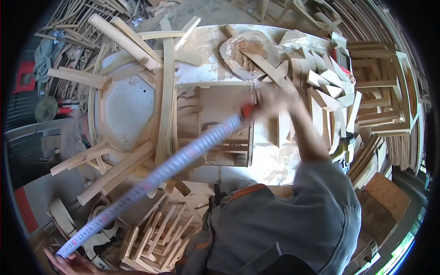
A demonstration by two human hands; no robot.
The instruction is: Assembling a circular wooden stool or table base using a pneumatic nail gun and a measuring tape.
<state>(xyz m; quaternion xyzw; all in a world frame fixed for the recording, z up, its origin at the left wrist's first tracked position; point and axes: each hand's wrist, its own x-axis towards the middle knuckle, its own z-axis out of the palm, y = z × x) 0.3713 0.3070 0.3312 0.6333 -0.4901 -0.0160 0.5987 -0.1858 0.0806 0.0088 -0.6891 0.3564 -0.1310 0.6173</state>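
Observation:
A tape measure's long pale blade (151,181) runs out diagonally across the view, from the middle of the table down to the lower left. My left hand (73,265) pinches the blade's free end at the lower left rim. Above the table's middle, my right hand (275,101) is closed around the tape measure's orange-red case (249,110); motion blurs the hand and case. Beneath the blade, a wooden chair-like frame (164,110) with an eight-sided opening and splayed legs lies on the white table (201,39). An open wooden box frame (251,137) with inner rails sits right of it.
A round bowl (227,57) holds brown paste, with a flat wooden stick (266,66) across it. Wedge-shaped wood blocks (327,85) are heaped at the table's right. Wooden frames (385,87) are stacked farther right. A slatted wooden bundle (156,243) lies below, and scrap strips (82,20) fill the far left.

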